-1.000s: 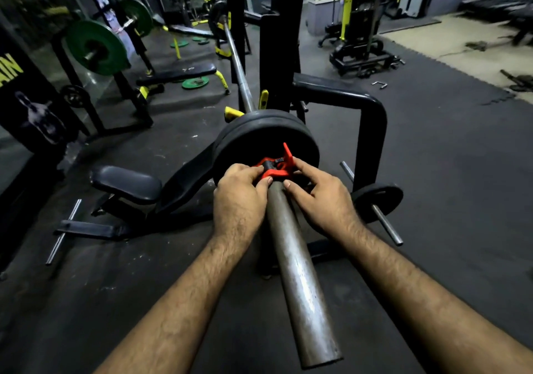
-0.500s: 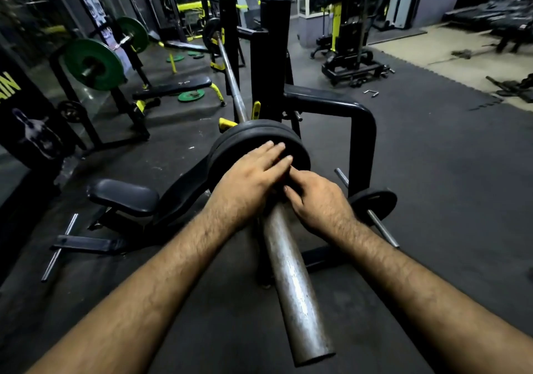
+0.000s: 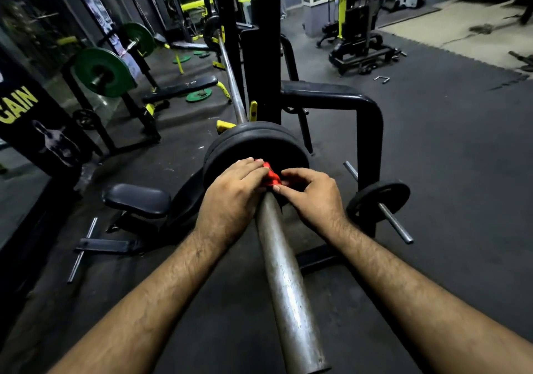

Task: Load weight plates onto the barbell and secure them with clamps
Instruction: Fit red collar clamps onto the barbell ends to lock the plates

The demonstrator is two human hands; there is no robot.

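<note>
Clamp (image 3: 270,176) on barbell (image 3: 288,281) — between both hands

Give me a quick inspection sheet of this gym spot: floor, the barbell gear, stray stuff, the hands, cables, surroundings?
Surface: dark rubber floor.
Job's things: black plates loaded on the barbell sleeve; red clamp on the sleeve against them.
Clutter: small black plate on a side peg; green plates on the floor.
Grips: left hand and right hand both hold the clamp.
Cables: nothing seen.
Surroundings: bench seat, black rack, second bar with green plate.
</note>
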